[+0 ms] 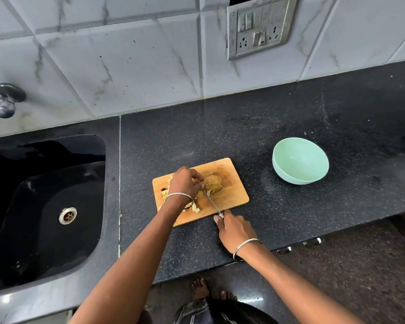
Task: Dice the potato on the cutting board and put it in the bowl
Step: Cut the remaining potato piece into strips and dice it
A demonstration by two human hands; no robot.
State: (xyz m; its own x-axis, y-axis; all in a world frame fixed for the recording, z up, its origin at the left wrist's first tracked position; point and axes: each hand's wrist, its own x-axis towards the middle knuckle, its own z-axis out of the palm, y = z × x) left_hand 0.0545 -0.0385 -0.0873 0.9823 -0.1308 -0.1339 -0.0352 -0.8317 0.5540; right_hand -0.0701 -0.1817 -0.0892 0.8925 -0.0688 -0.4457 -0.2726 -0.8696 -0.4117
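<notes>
The right hand [235,228], nearest the camera, was closed round the handle of a kitchen knife [212,202], its blade angled forward and leftward into the potato [214,184]. The potato was held on the wooden cutting board [234,195] by the curled fingertips of the left hand [185,183], its long axis crosswise to the blade. Potato cubes [197,208] were gathered beneath the left wrist. The mint-green bowl [299,160] was set well to the right of the right hand, with a stretch of dark countertop [255,141] between board and bowl.

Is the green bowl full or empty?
Empty: the bowl shows only its bare green inside. The potato pieces lie on the cutting board.
</notes>
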